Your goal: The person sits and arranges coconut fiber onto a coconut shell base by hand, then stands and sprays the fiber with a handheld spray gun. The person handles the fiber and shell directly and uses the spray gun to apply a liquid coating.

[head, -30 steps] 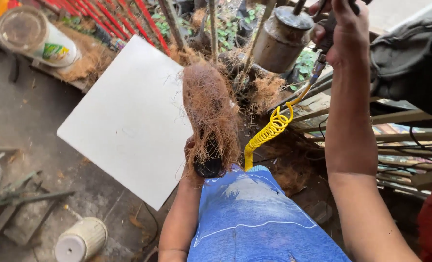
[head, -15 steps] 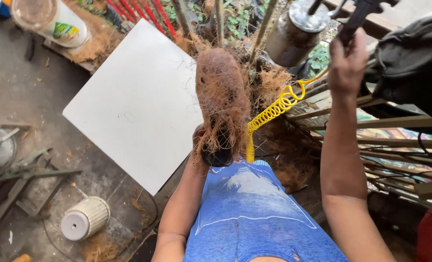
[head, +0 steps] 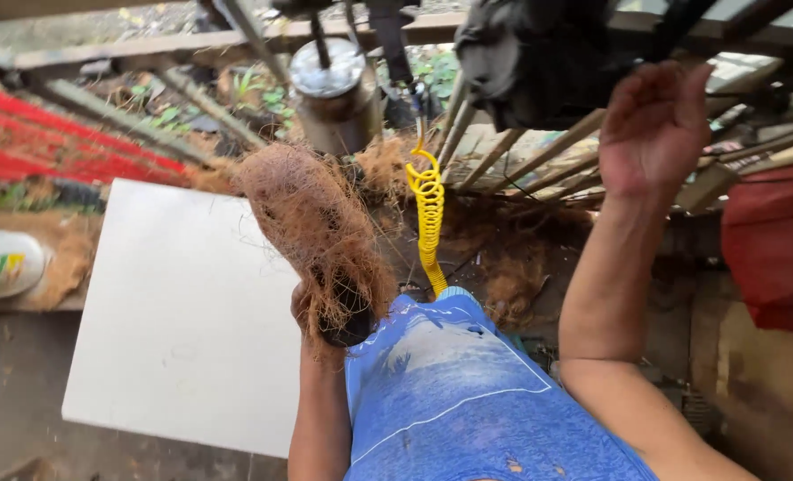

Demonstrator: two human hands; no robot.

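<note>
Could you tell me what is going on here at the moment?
A person is working over a cluttered spot strewn with brown fibre. Their left hand grips a shaggy clump of brown fibre, held upright beside a white board. Their right hand is raised and open near a dark cloth, holding nothing. A yellow coiled cord hangs down by a metal can.

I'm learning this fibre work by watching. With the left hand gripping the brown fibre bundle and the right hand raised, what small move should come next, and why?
Probably bring the right hand down to the fibre bundle. It hangs open and empty, while the left hand alone grips the bundle's base, the loose top unsupported.
</note>
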